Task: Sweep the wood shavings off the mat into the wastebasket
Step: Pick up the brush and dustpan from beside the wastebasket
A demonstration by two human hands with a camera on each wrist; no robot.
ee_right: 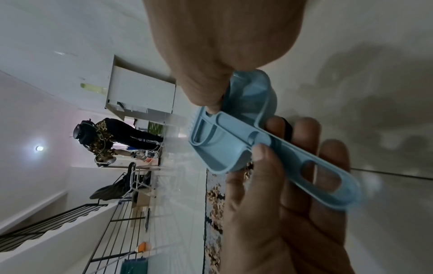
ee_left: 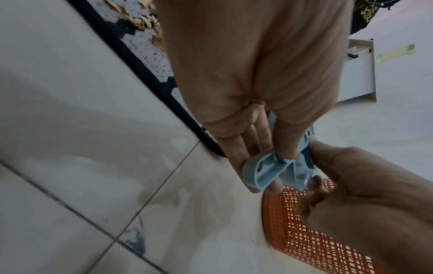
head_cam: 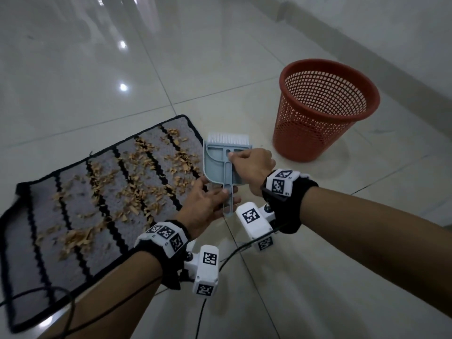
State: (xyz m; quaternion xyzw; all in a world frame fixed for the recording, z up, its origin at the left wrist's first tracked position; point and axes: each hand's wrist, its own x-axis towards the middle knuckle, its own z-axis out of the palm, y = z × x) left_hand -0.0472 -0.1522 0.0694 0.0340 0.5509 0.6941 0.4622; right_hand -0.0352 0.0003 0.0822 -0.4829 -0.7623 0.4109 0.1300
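Note:
A grey mat with black stripes lies on the floor at the left, strewn with tan wood shavings. A light blue dustpan with a white-bristled brush nested in it hangs just off the mat's right edge. My left hand grips the long handle, thumb on top and fingers beneath. At the upper right of the pan, near the brush head, my right hand pinches the set. The red mesh wastebasket stands upright to the right, with no shavings visible inside.
Glossy white floor tiles surround the mat, and a wall base runs behind the basket. Black cables trail by my forearms. The right wrist view shows a distant person, a white cabinet and a metal rack.

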